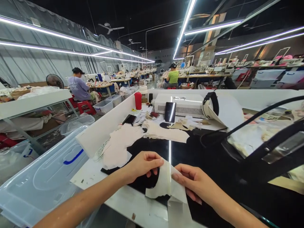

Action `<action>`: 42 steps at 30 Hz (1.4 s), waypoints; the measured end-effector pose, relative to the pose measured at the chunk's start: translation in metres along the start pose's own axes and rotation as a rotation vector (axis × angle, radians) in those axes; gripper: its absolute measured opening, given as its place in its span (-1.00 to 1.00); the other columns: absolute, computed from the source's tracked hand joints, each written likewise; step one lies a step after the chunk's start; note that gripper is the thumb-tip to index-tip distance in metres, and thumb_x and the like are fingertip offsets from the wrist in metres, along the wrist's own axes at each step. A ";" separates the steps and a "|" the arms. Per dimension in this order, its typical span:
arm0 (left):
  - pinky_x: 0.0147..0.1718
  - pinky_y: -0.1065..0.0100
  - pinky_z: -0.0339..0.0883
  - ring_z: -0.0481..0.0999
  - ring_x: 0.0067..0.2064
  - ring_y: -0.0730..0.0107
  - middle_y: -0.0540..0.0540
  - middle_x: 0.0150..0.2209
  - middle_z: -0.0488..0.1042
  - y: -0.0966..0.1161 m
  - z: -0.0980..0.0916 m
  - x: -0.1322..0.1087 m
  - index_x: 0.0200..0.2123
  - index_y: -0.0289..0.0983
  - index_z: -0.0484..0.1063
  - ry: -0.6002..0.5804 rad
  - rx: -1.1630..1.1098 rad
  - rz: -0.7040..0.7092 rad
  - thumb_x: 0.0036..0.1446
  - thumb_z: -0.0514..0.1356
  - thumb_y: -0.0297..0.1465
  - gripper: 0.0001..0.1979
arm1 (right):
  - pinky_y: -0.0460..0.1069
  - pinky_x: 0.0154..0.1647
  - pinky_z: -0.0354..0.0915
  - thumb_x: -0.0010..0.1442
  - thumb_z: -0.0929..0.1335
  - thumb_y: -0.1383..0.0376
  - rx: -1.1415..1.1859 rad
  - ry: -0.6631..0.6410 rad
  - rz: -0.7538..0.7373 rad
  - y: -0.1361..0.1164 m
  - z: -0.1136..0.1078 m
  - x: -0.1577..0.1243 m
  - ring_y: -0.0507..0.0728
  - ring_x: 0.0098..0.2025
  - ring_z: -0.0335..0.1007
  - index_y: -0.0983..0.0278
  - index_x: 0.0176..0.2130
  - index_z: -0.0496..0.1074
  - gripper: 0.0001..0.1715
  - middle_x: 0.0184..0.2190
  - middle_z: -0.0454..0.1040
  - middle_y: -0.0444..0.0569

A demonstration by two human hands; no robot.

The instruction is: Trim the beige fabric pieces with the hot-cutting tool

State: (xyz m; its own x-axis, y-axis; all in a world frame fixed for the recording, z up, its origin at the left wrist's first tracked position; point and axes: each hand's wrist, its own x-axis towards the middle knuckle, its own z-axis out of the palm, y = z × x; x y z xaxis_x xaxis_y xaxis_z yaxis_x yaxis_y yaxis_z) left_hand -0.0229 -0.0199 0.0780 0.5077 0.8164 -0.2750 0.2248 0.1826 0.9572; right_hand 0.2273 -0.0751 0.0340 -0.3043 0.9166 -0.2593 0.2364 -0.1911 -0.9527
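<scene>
A pale, cut piece of thin fabric (166,180) hangs between my two hands above the glossy black work surface (163,147). My left hand (148,164) pinches its upper left edge between thumb and fingers. On the right edge, my right hand (192,180) grips it with the thumb on top and the fingers beneath. Beyond my left hand lies a stack of pale pink fabric pieces (122,142). Another group of cream pieces (166,131) rests behind the held one.
A phone (170,111) leans on a white vented box (182,103), near a red cup (138,100). A black machine arm (273,148) juts in from the right. A lidded plastic bin (45,167) stands at left. Two people (78,85) sit farther off.
</scene>
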 end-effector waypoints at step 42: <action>0.23 0.16 0.57 0.74 0.11 0.09 -0.13 0.07 0.77 0.022 -0.176 0.065 0.01 -0.21 0.74 0.533 1.033 0.225 0.60 0.24 -0.33 -0.77 | 0.33 0.13 0.59 0.53 0.25 0.33 -1.159 0.687 -0.850 0.064 -0.101 0.127 0.40 0.04 0.75 0.16 0.13 0.73 -0.51 0.11 0.76 0.12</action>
State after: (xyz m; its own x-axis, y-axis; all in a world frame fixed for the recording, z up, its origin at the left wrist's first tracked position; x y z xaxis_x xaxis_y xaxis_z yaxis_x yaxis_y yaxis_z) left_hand -0.1307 0.1338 0.0972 0.2657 0.9438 0.1967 0.8646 -0.3235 0.3844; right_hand 0.2967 0.0645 -0.0445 -0.3280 0.6509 0.6846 0.8632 0.5010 -0.0628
